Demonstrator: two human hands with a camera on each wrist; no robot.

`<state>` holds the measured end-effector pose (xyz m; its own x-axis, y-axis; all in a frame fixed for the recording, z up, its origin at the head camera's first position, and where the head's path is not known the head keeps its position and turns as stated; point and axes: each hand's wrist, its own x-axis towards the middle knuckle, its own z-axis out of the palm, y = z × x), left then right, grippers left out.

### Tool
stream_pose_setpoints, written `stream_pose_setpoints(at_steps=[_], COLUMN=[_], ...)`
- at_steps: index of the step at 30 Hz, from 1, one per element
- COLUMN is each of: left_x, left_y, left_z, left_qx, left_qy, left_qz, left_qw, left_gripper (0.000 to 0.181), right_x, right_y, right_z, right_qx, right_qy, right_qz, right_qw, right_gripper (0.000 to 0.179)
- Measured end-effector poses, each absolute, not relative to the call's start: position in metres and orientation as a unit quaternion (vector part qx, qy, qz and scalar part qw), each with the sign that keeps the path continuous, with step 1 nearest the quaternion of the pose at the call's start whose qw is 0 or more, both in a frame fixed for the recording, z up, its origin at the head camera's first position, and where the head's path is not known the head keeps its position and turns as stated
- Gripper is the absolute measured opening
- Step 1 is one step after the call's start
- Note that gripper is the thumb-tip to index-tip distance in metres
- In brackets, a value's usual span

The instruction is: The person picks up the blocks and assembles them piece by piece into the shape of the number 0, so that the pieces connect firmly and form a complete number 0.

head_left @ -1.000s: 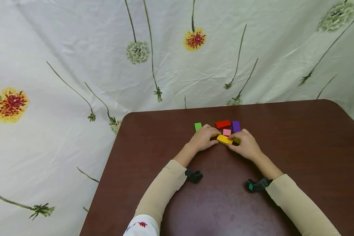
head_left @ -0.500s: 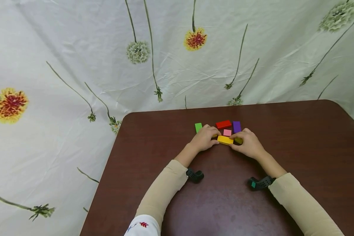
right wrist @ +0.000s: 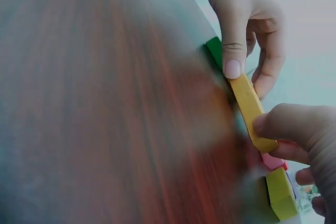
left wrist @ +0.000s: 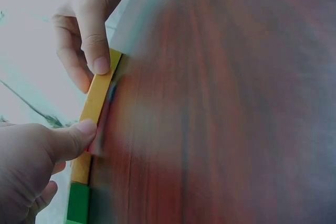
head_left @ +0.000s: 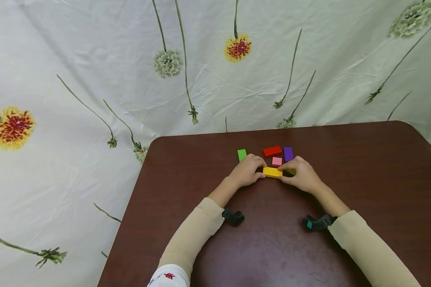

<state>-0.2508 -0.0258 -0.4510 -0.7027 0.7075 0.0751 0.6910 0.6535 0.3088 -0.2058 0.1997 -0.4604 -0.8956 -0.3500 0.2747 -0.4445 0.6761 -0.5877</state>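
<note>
A yellow block [head_left: 272, 172] lies crosswise between both hands, its long side toward the person. My left hand [head_left: 247, 170] pinches its left end, thumb in front and fingers behind. At the other end my right hand [head_left: 301, 174] pinches it the same way; in the right wrist view the thumb and a finger grip the yellow block [right wrist: 247, 103]. Just behind it sits a pink block [head_left: 277, 161]. A yellow-green block [right wrist: 282, 195] stands by the right fingers, mostly covered in the head view. Near the left hand, an orange-yellow block [left wrist: 81, 168] adjoins a green block [left wrist: 79, 203].
Farther back on the brown table [head_left: 344, 171] lie a red block [head_left: 272, 151] and a purple block [head_left: 288, 154]. A bright green block [head_left: 242, 154] is left of them. Behind the table's far edge hangs a white flower-print cloth [head_left: 208, 79].
The yellow block has turned from slanted to nearly straight across and shifted slightly left and toward the person. My left hand has drawn back a little; the right moved slightly right.
</note>
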Motion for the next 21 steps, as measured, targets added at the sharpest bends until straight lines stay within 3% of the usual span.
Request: stream_pose_setpoints(at_steps=[21], left_x=[-0.185], left_y=[-0.058], left_z=[-0.436], left_qx=[0.404], left_qy=[0.902], left_qz=[0.145], left_qw=[0.032], left_gripper=[0.03], right_x=[-0.157], right_y=[0.185], right_z=[-0.459], right_qx=[0.306], right_qy=[-0.881], right_qz=[0.351], right_qw=[0.08], right_gripper=[0.026])
